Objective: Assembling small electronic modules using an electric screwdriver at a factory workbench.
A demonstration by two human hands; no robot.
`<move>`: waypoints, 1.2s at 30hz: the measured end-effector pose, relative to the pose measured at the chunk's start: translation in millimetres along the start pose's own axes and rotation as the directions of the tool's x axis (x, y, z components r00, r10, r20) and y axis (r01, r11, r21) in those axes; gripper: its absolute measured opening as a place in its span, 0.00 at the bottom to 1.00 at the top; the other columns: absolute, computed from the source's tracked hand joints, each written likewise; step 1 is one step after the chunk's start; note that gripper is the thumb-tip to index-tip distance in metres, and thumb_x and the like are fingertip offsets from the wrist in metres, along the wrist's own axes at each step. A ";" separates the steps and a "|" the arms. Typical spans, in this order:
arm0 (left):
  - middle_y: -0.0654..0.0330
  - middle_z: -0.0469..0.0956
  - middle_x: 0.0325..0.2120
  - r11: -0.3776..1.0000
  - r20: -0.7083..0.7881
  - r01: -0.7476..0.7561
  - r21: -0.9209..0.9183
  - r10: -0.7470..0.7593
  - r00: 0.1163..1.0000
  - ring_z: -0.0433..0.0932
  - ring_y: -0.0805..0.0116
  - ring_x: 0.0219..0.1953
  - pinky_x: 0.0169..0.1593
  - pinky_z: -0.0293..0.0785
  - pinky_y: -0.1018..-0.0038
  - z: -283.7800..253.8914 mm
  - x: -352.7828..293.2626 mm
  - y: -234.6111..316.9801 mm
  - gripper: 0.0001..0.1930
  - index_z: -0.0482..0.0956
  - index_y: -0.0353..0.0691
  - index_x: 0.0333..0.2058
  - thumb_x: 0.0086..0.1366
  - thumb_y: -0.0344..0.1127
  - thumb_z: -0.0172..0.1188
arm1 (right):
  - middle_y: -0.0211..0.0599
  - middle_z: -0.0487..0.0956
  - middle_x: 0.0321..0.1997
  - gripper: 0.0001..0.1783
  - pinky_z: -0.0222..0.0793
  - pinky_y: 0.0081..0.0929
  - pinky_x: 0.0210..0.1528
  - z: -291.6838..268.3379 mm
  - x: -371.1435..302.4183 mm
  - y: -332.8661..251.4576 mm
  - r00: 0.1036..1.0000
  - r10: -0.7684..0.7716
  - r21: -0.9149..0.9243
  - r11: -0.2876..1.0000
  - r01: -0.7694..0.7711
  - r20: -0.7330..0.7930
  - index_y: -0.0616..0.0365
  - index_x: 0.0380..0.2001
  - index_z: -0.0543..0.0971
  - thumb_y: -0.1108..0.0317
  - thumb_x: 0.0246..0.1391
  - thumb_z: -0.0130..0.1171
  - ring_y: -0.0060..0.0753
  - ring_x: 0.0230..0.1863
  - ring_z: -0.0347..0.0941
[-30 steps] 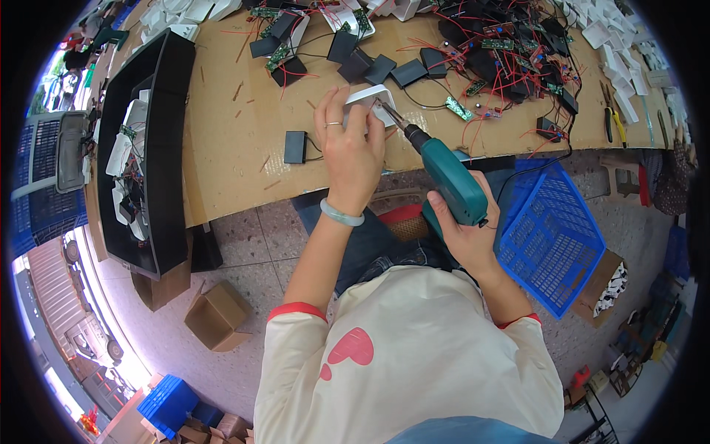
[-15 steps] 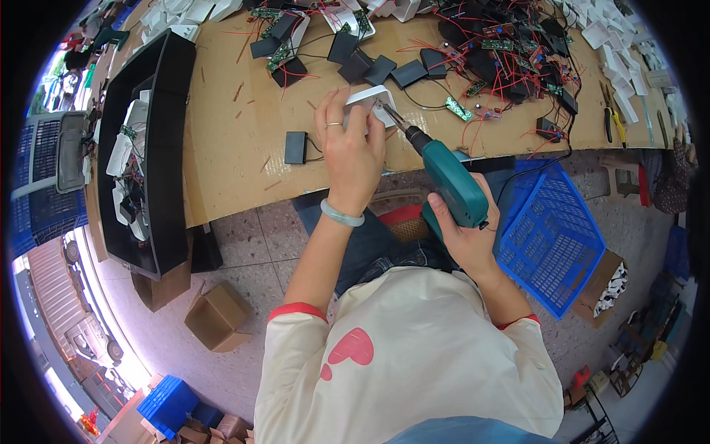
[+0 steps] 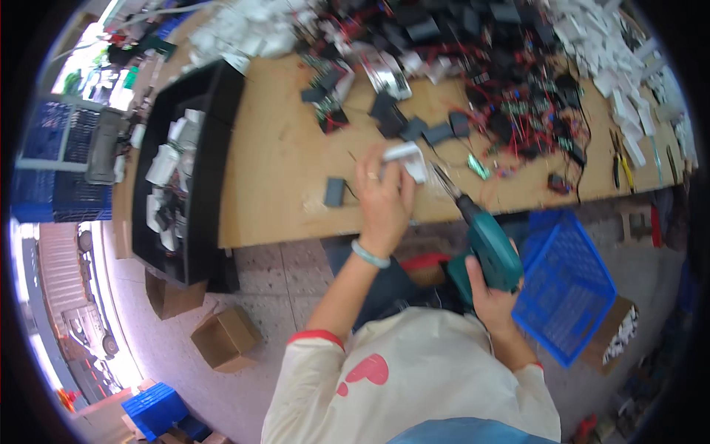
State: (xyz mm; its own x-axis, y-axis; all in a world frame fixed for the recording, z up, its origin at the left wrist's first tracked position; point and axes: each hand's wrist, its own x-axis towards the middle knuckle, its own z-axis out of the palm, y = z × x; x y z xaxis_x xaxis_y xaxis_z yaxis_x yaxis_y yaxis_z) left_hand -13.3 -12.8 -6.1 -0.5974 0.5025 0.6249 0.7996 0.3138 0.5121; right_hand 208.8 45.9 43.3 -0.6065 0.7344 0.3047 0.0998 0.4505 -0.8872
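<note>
My left hand [image 3: 385,196] is closed on a small white plastic housing [image 3: 414,164] at the table's near edge. The fingers cover its left part. In my right hand [image 3: 491,296] is a green electric screwdriver [image 3: 494,251], gripped by its handle. Its metal bit [image 3: 442,179] points up and left, a short gap to the right of the housing. Left of my left hand lies a dark flat box [image 3: 335,192] with a thin wire. Motion blurs the view somewhat.
A large heap of black boxes, circuit boards and red wires [image 3: 518,111] fills the far middle. White housings [image 3: 251,29] pile up at the far left. A black bin [image 3: 229,155] stands left. Pliers [image 3: 627,174] lie right; a blue basket [image 3: 566,296] sits below.
The screwdriver bit has come away from the white housing, leaving a gap between them. The whole view has shifted, so the table and bin appear lower and farther right.
</note>
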 end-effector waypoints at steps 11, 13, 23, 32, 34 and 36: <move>0.43 0.76 0.57 0.999 0.019 0.036 0.000 -0.036 0.999 0.73 0.38 0.60 0.61 0.71 0.50 2.3 -3.7 1.6 0.06 0.81 0.33 0.37 0.62 0.26 0.67 | 0.35 0.75 0.40 0.12 0.69 0.25 0.43 -10.7 -13.7 13.6 0.971 0.238 0.111 0.966 -0.233 -0.037 0.67 0.44 0.79 0.76 0.60 0.69 0.27 0.39 0.72; 0.43 0.76 0.56 0.999 0.018 0.037 0.001 -0.037 0.999 0.73 0.38 0.60 0.62 0.71 0.50 3.0 -0.6 1.4 0.06 0.81 0.33 0.37 0.62 0.26 0.67 | 0.35 0.75 0.40 0.11 0.69 0.24 0.43 -9.8 -11.2 13.7 0.973 0.229 0.123 0.967 -0.223 -0.037 0.67 0.44 0.79 0.76 0.60 0.69 0.27 0.39 0.72; 0.44 0.75 0.57 0.998 0.064 0.058 0.014 -0.059 0.996 0.71 0.41 0.63 0.64 0.68 0.50 1.3 -2.2 0.8 0.08 0.81 0.32 0.40 0.63 0.27 0.65 | 0.32 0.74 0.39 0.13 0.68 0.22 0.43 -11.8 -8.2 3.6 0.965 0.259 0.124 0.959 -0.254 -0.032 0.66 0.45 0.78 0.74 0.61 0.70 0.24 0.38 0.71; 0.44 0.76 0.57 0.996 0.080 0.055 0.073 -0.061 0.995 0.71 0.40 0.62 0.64 0.66 0.48 2.2 -3.0 1.9 0.07 0.82 0.34 0.38 0.62 0.30 0.66 | 0.34 0.76 0.40 0.12 0.69 0.23 0.43 -12.8 -7.1 7.0 0.980 0.188 0.068 0.981 -0.183 -0.060 0.65 0.43 0.79 0.76 0.59 0.71 0.27 0.39 0.72; 0.46 0.77 0.55 0.996 0.087 0.075 0.052 -0.079 0.993 0.72 0.40 0.61 0.64 0.66 0.48 -4.4 2.5 1.5 0.08 0.82 0.36 0.39 0.63 0.31 0.66 | 0.34 0.76 0.40 0.12 0.70 0.24 0.44 -12.1 -8.0 5.6 0.980 0.188 0.058 0.981 -0.184 -0.068 0.66 0.43 0.79 0.76 0.58 0.71 0.28 0.39 0.73; 0.47 0.77 0.55 0.996 0.076 0.071 0.048 -0.075 0.994 0.72 0.40 0.60 0.64 0.66 0.48 -4.7 4.7 -2.1 0.08 0.82 0.36 0.39 0.63 0.30 0.66 | 0.36 0.77 0.42 0.12 0.70 0.25 0.45 -10.3 -6.5 7.3 0.975 0.216 0.128 0.970 -0.207 -0.061 0.66 0.43 0.80 0.76 0.58 0.71 0.29 0.40 0.74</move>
State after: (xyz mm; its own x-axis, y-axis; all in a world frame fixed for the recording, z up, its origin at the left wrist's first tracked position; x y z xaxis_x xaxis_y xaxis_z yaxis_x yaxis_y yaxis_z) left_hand -18.1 -14.9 -1.5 -0.6494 0.5370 0.5385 0.7568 0.3875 0.5263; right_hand 221.5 49.6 38.4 -0.5212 0.8440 0.1266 0.1214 0.2202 -0.9679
